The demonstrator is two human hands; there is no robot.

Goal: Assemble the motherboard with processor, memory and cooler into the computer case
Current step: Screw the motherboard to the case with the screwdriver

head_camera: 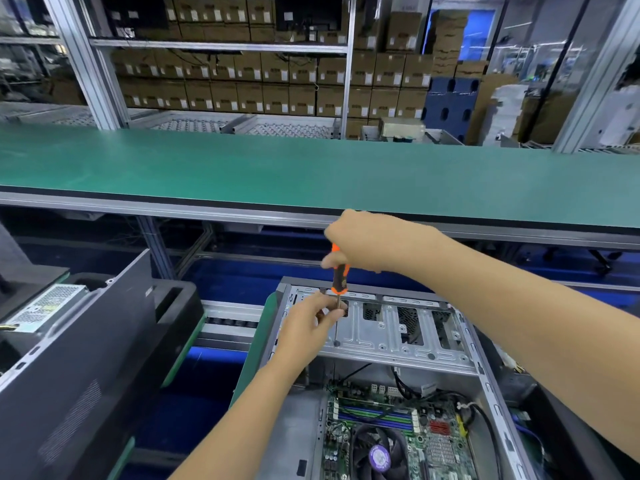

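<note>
Right hand [367, 242] wraps the orange screwdriver [340, 271] handle from above, keeping it upright, tip down on the drive bracket [388, 332] at frame centre. Left hand [308, 323] pinches the thin shaft, presumably steadying the tip on a screw. Both grips are clamped on the tool. The motherboard [398, 434] already lies in the computer case [485, 368], lower right, fan [379, 453] fitted.
</note>
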